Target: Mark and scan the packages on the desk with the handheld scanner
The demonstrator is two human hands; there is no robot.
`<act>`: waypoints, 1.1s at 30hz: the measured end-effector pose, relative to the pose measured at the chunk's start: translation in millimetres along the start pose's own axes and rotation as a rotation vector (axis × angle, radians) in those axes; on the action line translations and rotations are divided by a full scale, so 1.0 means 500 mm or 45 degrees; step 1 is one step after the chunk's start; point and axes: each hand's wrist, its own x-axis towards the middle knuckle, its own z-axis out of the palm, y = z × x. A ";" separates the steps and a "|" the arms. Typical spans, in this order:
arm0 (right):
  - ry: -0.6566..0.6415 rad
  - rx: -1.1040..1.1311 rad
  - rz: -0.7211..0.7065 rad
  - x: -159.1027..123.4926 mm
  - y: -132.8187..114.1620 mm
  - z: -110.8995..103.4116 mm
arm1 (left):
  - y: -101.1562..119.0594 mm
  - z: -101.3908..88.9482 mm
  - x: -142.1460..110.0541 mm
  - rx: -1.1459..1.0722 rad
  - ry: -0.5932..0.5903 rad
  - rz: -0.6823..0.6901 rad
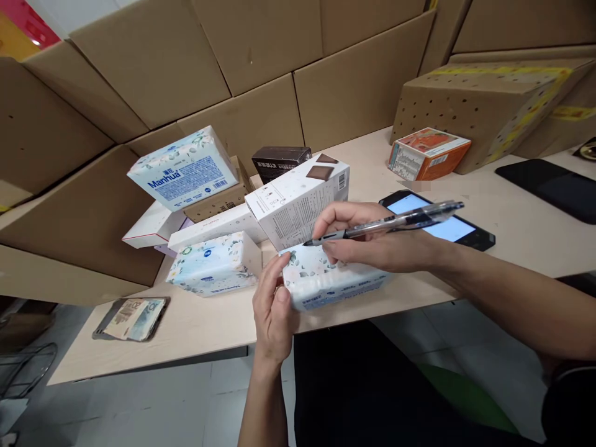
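Observation:
A grey and clear ballpoint pen (405, 218) is pinched in my right hand (367, 239), its tip pointing left and down at the upper face of a tissue pack (335, 288). Whether the tip touches the wrapper I cannot tell. My left hand (274, 304) grips the left end of this pale, leaf-printed pack, thumb at the near side. Right behind the pack stands a white box (298, 198) with brown squares printed on it. To the left of my left hand lies a second tissue pack (209, 264).
A third tissue pack (186, 171) rests on a brown carton (218, 205). A lit phone (435, 217), a dark phone (549, 186) and an orange box (428, 155) lie on the right. Banknotes (133, 318) sit near the table's left edge. Cardboard boxes (261, 112) wall the back.

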 end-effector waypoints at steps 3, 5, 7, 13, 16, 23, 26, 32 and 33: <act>-0.005 0.019 0.019 -0.003 -0.003 0.002 | 0.005 0.002 0.000 0.088 -0.045 0.044; 0.047 -0.018 0.033 -0.005 -0.003 0.004 | 0.005 0.005 0.000 0.147 -0.025 0.070; 0.087 -0.072 0.020 -0.007 -0.004 0.006 | 0.004 0.007 0.000 0.171 -0.007 0.087; 0.177 -0.242 -0.061 -0.009 -0.005 0.009 | 0.004 0.007 -0.001 0.202 0.002 0.104; 0.156 -0.326 -0.065 -0.008 -0.004 0.007 | 0.006 0.007 -0.001 0.221 -0.003 0.116; 0.040 -0.541 -0.146 -0.005 -0.004 0.005 | 0.004 0.008 -0.002 0.216 0.007 0.110; 0.026 -0.541 -0.141 -0.004 -0.006 0.005 | 0.003 0.008 -0.001 0.209 0.011 0.112; 0.037 -0.557 -0.165 -0.006 -0.009 0.007 | 0.006 0.006 -0.001 0.223 -0.005 0.096; 0.051 -0.571 -0.170 -0.007 -0.009 0.008 | 0.007 0.006 -0.001 0.225 -0.007 0.095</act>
